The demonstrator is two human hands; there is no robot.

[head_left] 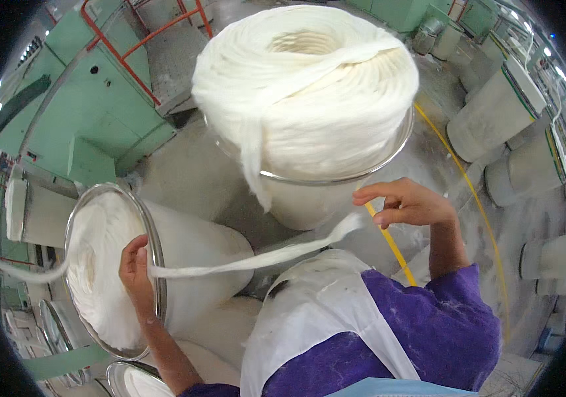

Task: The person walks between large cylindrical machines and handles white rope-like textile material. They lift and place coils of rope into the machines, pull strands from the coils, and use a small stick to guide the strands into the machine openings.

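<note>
My left hand is at the metal rim of a white can on the left, fingers curled around a soft white fibre sliver. From that hand the sliver stretches right across my front, its frayed end just short of my right hand. The right hand is raised, index finger stretched out and thumb apart, with nothing visible between them. Coiled sliver fills the left can. Ahead, a big coil of white sliver rises above another can, a loose tail hanging down its near side.
Green machinery and a red railing stand at the far left. More cans line the right side beyond a yellow floor line. Another metal-rimmed can is close by at the lower left.
</note>
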